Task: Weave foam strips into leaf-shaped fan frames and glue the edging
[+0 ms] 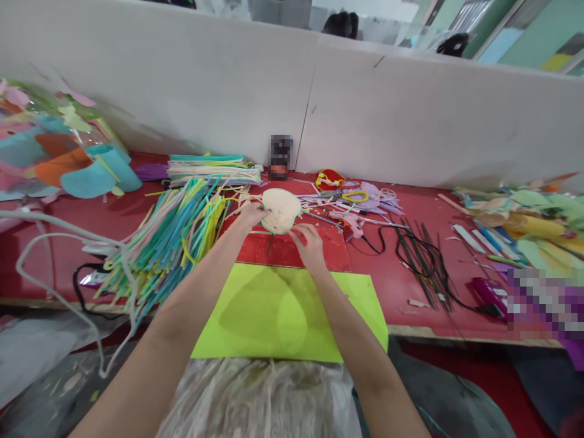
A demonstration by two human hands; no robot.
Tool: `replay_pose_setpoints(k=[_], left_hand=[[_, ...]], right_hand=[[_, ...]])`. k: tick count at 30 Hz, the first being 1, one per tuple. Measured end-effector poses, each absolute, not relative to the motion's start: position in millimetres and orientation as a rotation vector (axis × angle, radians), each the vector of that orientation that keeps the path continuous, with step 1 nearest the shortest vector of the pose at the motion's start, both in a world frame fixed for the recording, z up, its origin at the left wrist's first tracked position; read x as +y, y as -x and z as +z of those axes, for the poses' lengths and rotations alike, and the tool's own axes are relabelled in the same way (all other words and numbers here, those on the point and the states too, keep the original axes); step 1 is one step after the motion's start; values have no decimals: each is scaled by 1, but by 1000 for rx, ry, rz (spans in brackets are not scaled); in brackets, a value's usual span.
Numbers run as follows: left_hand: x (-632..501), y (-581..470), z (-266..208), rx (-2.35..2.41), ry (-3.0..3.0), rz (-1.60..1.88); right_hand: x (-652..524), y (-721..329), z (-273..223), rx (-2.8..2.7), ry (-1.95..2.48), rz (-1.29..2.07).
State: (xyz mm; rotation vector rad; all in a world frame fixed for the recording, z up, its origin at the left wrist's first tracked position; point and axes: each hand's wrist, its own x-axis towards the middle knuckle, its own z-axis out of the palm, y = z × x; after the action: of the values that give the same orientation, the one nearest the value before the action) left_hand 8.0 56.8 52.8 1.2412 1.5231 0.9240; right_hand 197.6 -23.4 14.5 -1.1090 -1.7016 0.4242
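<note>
A cream, rounded, heart-like piece (283, 207) with a thin green edging is held up over the table. My left hand (256, 214) pinches it at its left edge. Close to its lower right edge is my right hand (311, 244), fingers curved and apart; whether a fingertip touches the edging I cannot tell. A thin dark strip (270, 244) shows just below the piece. Under both forearms lies a bright yellow-green sheet (283, 310), with a red board (292, 250) behind it.
Bundles of coloured pipe cleaners (168, 231) lie at left. Scissors (353, 196) rest among purple pieces at the back. A black cable (424, 255) loops over dark sticks on the right. A white cord (130, 286) hangs at left. A pale partition (219, 85) closes off the back.
</note>
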Motion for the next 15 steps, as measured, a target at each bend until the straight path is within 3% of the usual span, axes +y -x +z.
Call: replay_pose_setpoints(k=[8,11,15], left_hand=[[39,-10,77,1243,-1258,1199],[25,-13,83,1237,-1401,1379],[-13,-18,81,1470,-1505,1942]], right_hand=[[6,-176,41,-1170,1067,1118],[13,-167,37,-1114,972,1162],[16,-167,29,-942,893,1074]])
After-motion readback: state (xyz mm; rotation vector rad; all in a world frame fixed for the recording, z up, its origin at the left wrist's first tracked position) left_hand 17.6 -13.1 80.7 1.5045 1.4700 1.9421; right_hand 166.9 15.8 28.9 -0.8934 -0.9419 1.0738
